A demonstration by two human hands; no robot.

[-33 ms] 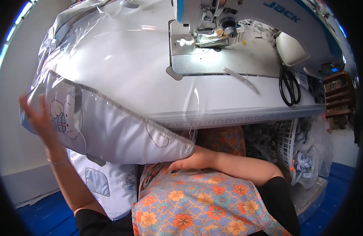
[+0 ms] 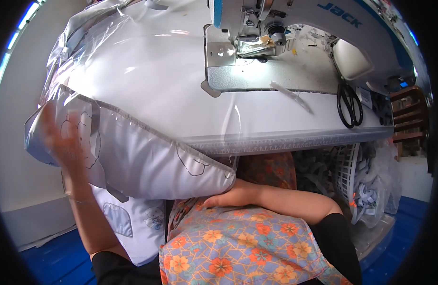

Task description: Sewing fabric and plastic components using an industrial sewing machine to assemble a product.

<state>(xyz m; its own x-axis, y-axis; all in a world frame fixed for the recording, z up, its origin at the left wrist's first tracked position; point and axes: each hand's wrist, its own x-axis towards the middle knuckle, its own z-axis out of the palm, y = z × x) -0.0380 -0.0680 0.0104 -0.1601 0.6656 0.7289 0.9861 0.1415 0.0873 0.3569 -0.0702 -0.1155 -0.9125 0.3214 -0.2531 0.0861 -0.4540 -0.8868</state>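
A padded white fabric panel (image 2: 138,161) with grey edge binding and cartoon animal outlines hangs over the table's front edge at the left. Clear plastic film (image 2: 105,35) is bunched at its far left corner. Over the panel's left end is my left hand (image 2: 64,137), blurred by motion, its fingers stretched out and apart. My right hand (image 2: 233,194) grips the panel's right tip; its thumb shows along the lower side, and the other fingers are hidden underneath. A second white printed piece (image 2: 143,228) with a grey-blue patch hangs below, beside my lap.
A sewing machine (image 2: 366,38) stands over the far right of the white table (image 2: 171,90). Black-handled scissors (image 2: 349,104) and a clear plastic strip (image 2: 292,96) lie near its front. A ruler strip (image 2: 276,142) runs along the edge. A white basket (image 2: 344,166) of scraps stands below right.
My left hand has moved right, from beyond the panel's left end to over its printed animal. My right hand keeps its grip on the tip, nearly still.
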